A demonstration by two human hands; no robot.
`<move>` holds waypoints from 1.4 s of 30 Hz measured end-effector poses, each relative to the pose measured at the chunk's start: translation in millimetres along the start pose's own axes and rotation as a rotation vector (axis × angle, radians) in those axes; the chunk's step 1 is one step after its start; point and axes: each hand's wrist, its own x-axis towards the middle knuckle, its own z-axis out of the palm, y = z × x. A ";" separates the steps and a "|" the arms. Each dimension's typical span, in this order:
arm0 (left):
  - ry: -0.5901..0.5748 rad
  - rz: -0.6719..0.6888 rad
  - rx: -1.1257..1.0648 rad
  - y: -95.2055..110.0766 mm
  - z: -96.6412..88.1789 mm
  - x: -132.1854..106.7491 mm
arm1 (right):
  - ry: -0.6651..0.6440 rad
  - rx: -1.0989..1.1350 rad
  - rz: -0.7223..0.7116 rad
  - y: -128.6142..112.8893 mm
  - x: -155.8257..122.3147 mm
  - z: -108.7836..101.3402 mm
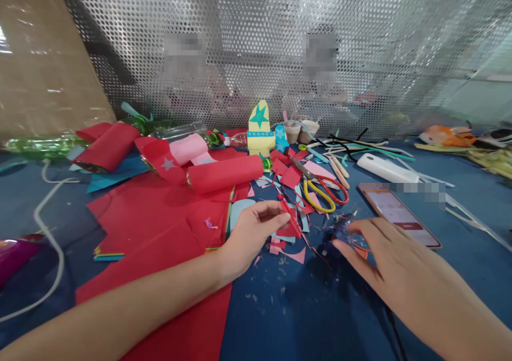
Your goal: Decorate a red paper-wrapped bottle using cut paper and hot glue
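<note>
Beneath both hands, a blue worktop (280, 318), strewn with paper offcuts and slivers. Under the forearm of the left hand (250, 235) and spreading away on its outer side, large red paper sheets (152, 217), laid flat and overlapping. Beyond that hand, further out across the worktop, a red paper roll (226, 173) lying on its side, well apart from the fingers.

Just beyond the right hand (400, 275), a phone (400, 214) flat on the worktop with its screen lit, near the fingertips but untouched. Further out, between the lines of the two hands, scissors (320, 190) with one yellow and one red handle loop, resting among the scraps.

At the fingertips of the right hand, a dark blue tool (334, 243) lying on the worktop. Fingers stretched out and spread, closed on nothing; foremost fingertip at the tool's edge — touching or only just beside, cannot tell.

Smallest of all, a red paper scrap (288, 219) — pinched between thumb and forefinger of the left hand, held at the fingertips on the side toward the right hand, near the dark blue tool.
</note>
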 end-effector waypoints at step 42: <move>-0.165 0.501 0.410 29.7 -3.5 -8.3 | 0.161 0.619 -0.094 -9.1 37.1 14.9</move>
